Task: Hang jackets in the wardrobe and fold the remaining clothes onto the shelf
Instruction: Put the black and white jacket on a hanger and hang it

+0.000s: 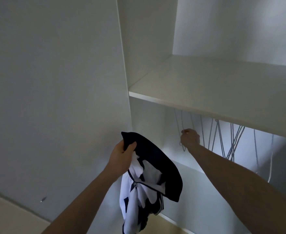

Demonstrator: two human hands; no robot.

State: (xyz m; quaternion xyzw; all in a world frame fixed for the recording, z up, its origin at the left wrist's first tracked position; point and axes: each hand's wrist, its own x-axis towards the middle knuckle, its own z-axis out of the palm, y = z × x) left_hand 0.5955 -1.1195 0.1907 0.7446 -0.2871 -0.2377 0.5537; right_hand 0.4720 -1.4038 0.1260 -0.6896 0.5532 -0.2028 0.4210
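White wardrobe (147, 39): left hand (122, 157) grips one jacket (155, 174), right hand (190, 137) pinches one hanger (182, 147).

A home closet: white built-in wardrobe (149, 48) with shelf (223, 88) (wire hangers (233, 141) beneath).

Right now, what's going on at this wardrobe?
A person stands at an open white wardrobe. The left hand grips a navy and white jacket by its collar, and it hangs loose. The right hand reaches under the shelf and grips one of the thin wire hangers there. The jacket is not yet on a hanger.
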